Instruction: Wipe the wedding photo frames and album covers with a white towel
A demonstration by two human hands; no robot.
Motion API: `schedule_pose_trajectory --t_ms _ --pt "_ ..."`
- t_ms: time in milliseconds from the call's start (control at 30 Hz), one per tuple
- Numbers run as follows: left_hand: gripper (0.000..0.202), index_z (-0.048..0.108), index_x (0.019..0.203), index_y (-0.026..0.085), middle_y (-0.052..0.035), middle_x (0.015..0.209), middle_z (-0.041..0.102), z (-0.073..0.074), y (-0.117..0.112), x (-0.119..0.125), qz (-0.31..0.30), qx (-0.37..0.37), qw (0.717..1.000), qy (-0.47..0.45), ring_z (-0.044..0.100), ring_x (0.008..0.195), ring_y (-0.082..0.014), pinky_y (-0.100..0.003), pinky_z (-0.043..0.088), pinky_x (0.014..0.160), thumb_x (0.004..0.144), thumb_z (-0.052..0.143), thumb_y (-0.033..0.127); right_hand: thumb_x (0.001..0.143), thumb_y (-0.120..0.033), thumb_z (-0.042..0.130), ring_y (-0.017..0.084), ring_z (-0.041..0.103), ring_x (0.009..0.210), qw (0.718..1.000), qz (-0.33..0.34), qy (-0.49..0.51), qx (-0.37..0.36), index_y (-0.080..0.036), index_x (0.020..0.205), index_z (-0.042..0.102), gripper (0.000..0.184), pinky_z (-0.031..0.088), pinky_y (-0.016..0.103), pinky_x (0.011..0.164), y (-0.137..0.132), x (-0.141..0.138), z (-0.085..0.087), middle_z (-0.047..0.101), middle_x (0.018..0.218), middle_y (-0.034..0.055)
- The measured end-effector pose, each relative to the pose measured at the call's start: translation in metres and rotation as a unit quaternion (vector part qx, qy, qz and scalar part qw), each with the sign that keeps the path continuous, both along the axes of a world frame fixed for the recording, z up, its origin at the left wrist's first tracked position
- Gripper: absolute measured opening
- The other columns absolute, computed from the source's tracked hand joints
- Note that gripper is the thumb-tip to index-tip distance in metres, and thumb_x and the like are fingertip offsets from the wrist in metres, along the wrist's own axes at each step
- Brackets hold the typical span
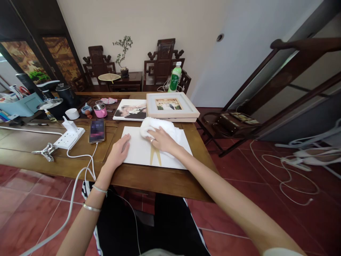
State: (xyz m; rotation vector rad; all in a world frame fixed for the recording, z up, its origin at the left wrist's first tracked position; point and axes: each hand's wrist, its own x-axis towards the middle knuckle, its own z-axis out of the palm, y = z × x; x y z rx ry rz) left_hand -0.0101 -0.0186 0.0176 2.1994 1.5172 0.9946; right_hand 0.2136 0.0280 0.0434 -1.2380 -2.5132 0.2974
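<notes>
A white rectangular panel (137, 153) lies flat near the front edge of the wooden table. On its lower middle is a tan, inverted-V shape (155, 158). My right hand (160, 138) is pressed down on a bunched white cloth (165, 126), its fingers curled over the near side; a ring shows on one finger. The cloth covers the panel's upper right part. At the panel's left edge rests my left hand (120, 151), holding nothing, with its fingers stretched out along the border.
Behind the panel are a framed photo (174, 106) and a photo print (130, 109). A green bottle (175, 76) stands at the back. To the left lie a phone (97, 131), a power strip (69, 138), a pink cup (100, 111) and cables.
</notes>
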Motion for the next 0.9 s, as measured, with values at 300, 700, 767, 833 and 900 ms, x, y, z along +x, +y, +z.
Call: schedule_pose_trajectory --t_ms 300,700,767,833,900 --pt "0.051 0.045 0.138 0.014 -0.0105 0.145 0.045 0.009 -0.006 0.002 0.007 0.064 0.991 -0.117 0.037 0.137 -0.0206 -0.038 0.027 0.115 0.098 0.03 0.041 0.083 -0.011 0.049 0.027 0.033 0.137 0.982 0.185 0.006 0.033 -0.016 0.104 0.065 0.027 0.017 0.056 0.112 -0.059 -0.037 0.008 0.059 0.129 0.0153" --pt "0.045 0.061 0.121 0.004 -0.0188 0.133 0.055 -0.002 0.002 0.002 0.016 0.019 1.0 0.006 0.05 0.128 -0.0258 -0.04 0.035 0.111 0.094 0.038 0.032 0.093 -0.028 0.042 0.03 0.049 0.125 0.993 0.1 -0.004 -0.067 -0.022 0.114 0.064 0.031 0.037 0.049 0.103 -0.059 0.027 0.022 0.065 0.12 0.0085" --pt "0.043 0.061 0.12 0.004 -0.0184 0.133 0.056 -0.002 0.002 0.001 0.011 0.011 1.0 0.016 0.049 0.128 -0.0261 -0.04 0.034 0.112 0.092 0.04 0.03 0.094 -0.032 0.04 0.031 0.043 0.13 0.997 0.047 0.007 -0.068 -0.021 0.12 0.061 0.036 0.034 0.048 0.106 -0.038 0.021 0.015 0.061 0.128 0.0086" --pt "0.041 0.062 0.119 0.005 -0.0173 0.132 0.057 -0.003 0.003 0.001 0.006 0.006 1.0 0.022 0.048 0.129 -0.0258 -0.039 0.034 0.112 0.091 0.042 0.027 0.095 -0.035 0.039 0.029 0.042 0.131 0.997 0.009 0.038 -0.068 -0.02 0.123 0.059 0.037 0.029 0.046 0.109 -0.016 0.005 0.01 0.058 0.133 0.0076" --pt "0.041 0.063 0.119 0.006 -0.0168 0.132 0.057 -0.004 0.003 0.0 0.006 0.006 1.0 0.021 0.049 0.128 -0.0254 -0.039 0.034 0.112 0.089 0.043 0.026 0.096 -0.037 0.038 0.028 0.045 0.129 0.995 -0.009 0.068 -0.066 -0.02 0.122 0.06 0.038 0.026 0.044 0.11 0.002 -0.016 0.008 0.057 0.134 0.007"
